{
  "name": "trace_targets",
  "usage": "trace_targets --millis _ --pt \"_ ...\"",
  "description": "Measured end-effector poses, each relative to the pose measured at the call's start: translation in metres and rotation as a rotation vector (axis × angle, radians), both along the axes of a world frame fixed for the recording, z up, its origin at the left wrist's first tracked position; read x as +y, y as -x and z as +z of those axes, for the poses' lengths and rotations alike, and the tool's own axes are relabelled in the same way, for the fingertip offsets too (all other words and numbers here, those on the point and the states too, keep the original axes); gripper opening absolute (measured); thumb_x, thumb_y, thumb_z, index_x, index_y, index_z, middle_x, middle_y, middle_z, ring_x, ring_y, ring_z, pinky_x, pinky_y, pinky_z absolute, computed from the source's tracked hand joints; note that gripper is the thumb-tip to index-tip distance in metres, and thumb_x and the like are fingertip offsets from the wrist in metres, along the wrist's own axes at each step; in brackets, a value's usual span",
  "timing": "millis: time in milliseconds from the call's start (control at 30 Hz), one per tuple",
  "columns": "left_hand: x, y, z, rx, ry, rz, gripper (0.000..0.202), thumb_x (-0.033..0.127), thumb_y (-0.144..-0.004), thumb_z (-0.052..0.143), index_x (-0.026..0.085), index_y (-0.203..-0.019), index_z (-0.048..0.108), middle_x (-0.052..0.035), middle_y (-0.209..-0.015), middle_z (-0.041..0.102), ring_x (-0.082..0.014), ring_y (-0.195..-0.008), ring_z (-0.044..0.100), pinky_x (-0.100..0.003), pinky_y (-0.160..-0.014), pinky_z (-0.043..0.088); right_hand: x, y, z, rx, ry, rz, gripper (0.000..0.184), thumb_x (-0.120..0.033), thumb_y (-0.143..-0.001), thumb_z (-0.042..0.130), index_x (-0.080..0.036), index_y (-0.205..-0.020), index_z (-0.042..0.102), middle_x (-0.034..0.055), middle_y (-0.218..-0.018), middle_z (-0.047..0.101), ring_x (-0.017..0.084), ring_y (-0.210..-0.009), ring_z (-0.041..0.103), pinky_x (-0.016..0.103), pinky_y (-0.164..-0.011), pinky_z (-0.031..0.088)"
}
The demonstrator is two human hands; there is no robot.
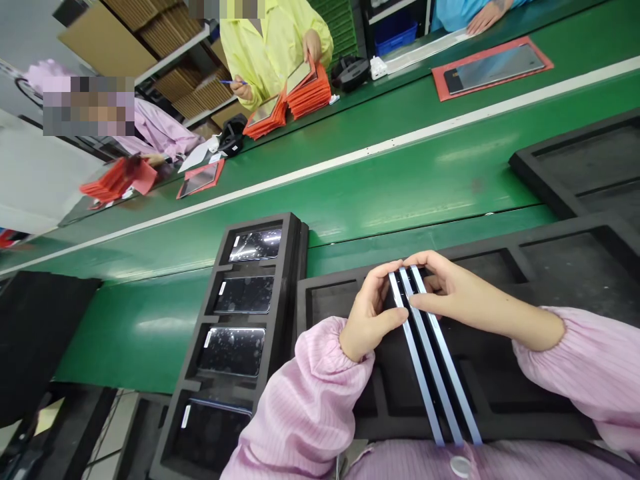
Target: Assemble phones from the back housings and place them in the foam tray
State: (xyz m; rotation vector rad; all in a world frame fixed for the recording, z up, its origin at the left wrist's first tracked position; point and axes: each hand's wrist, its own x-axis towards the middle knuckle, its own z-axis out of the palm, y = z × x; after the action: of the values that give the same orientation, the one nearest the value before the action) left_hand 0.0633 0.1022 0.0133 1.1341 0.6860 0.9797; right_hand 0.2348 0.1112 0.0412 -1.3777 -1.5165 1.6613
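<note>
The left hand and right hand pinch three phones by their far ends. A loose squeeze could drop one onto the tray.

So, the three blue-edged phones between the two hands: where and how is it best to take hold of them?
The best grip is probably on the outer faces, toward the far end, coming from left and right together: the blue-edged phones are held side by side, with long, narrow edges facing up. The left hand and right hand hold that far end.
</note>
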Motion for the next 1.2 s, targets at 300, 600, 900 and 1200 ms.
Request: trace_targets --millis 300,600,900,1200 --pt "0.003 0.004 0.0 0.077 -0.092 -0.125 0.062 0.032 -0.074 0.07 0.026 -0.126 0.038 -0.0073 -0.13 0.045 -0.0236 -0.121 0.044 -0.038 -0.104 0.034 0.001 -0.018 0.003 0.111 0.0 0.233 0.064 -0.031 -0.07 0.06 -0.019 -0.127 0.033 0.0009 -0.083 0.054 0.014 -0.069 0.055 0.028 -0.059 0.048" --pt "0.006 0.005 -0.002 0.102 -0.12 -0.193 0.076 0.038 -0.07 0.073 0.026 -0.133 0.032 -0.0086 -0.14 0.038 -0.028 -0.132 0.034 -0.042 -0.112 0.024 -0.001 -0.018 0.006 0.008 -0.064 0.227 0.071 -0.038 -0.071 0.061 -0.018 -0.131 0.03 0.003 -0.086 0.055 0.018 -0.075 0.058 0.031 -0.062 0.05" --pt "0.002 0.003 0.008 0.367 -0.088 -0.077 0.088 0.053 -0.059 0.075 0.023 -0.131 0.031 -0.0112 -0.144 0.031 -0.0306 -0.138 0.022 -0.045 -0.114 0.022 -0.006 -0.006 0.019 -0.201 -0.052 0.084 0.074 -0.028 -0.073 0.064 -0.015 -0.136 0.028 0.0108 -0.106 0.057 0.024 -0.084 0.06 0.042 -0.075 0.051" --pt "-0.059 -0.021 0.027 0.685 -0.201 0.362 0.04 0.029 -0.055 0.077 0.021 -0.086 0.054 -0.0079 -0.11 0.054 -0.0285 -0.112 0.046 -0.047 -0.098 0.037 -0.022 -0.005 0.026 -0.201 -0.187 -0.23 0.069 -0.014 -0.066 0.059 -0.014 -0.132 0.039 0.0138 -0.126 0.051 0.025 -0.112 0.052 0.042 -0.101 0.038"
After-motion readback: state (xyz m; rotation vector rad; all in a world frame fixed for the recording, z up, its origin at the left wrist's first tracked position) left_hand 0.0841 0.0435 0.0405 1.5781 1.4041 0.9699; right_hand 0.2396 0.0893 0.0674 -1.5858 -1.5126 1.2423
